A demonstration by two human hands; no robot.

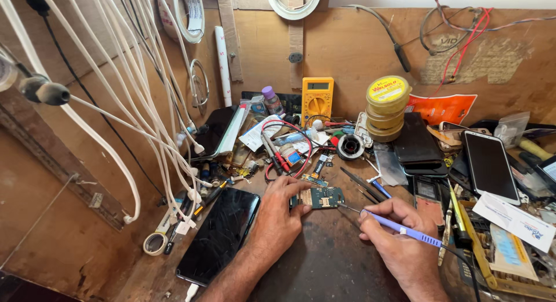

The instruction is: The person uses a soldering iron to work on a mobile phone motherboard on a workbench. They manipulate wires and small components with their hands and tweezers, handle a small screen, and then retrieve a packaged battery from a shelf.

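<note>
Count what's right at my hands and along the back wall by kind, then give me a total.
Circuit boards: 1, green circuit board under the left hand
Hand tools: 1, blue-handled tool in the right hand
Black phones: 1, black phone
Multimeters: 1, yellow multimeter
Total: 4
</note>
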